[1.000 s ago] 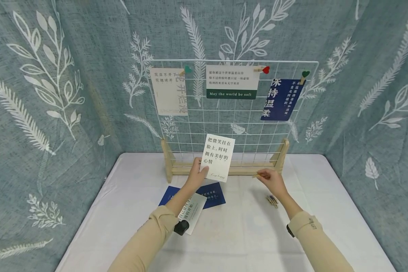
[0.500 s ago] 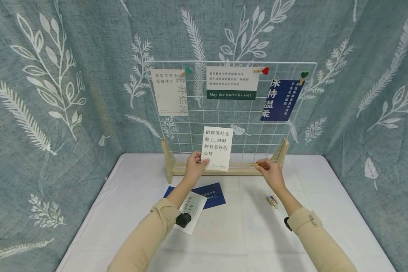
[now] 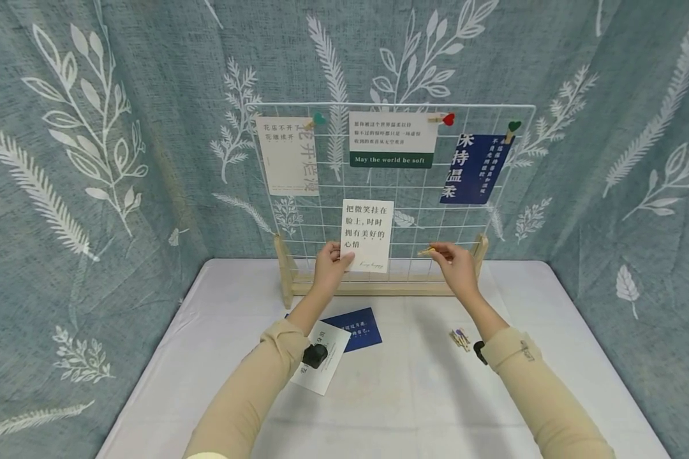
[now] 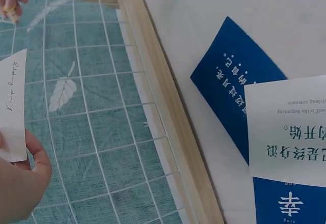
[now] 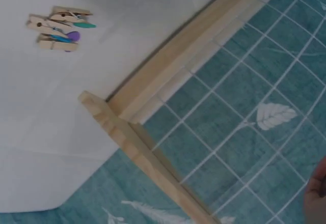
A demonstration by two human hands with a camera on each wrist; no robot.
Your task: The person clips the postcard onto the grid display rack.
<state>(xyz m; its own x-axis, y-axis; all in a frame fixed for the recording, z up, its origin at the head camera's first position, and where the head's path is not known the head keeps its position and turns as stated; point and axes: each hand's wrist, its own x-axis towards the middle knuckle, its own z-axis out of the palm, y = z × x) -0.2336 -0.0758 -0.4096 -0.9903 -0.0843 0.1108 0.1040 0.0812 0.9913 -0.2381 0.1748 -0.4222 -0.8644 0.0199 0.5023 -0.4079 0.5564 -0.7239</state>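
Observation:
My left hand [image 3: 328,268] pinches a white card [image 3: 369,233] with dark lettering by its lower left corner, upright in front of the lower middle of the white wire grid [image 3: 419,223]. To its right, my right hand [image 3: 455,264] pinches a small wooden clothespin [image 3: 427,251] between thumb and fingers, apart from the card. In the left wrist view the card's lower part [image 4: 14,102] shows with fingers behind it. Only a sliver of the right hand [image 5: 317,196] enters the right wrist view, where the clothespin is out of sight.
Clipped on the grid are a cream card [image 3: 287,156], a white-and-green card [image 3: 392,137] and a blue card [image 3: 473,169]. A wooden base [image 3: 379,289] carries the grid. Blue and white cards [image 4: 290,127] overlap on the table; several clothespins [image 5: 61,28] lie at right.
Both hands have risen in front of the grid, the left lifting the white card and turning it more upright, the right carrying the clothespin higher. The hung cards stay put.

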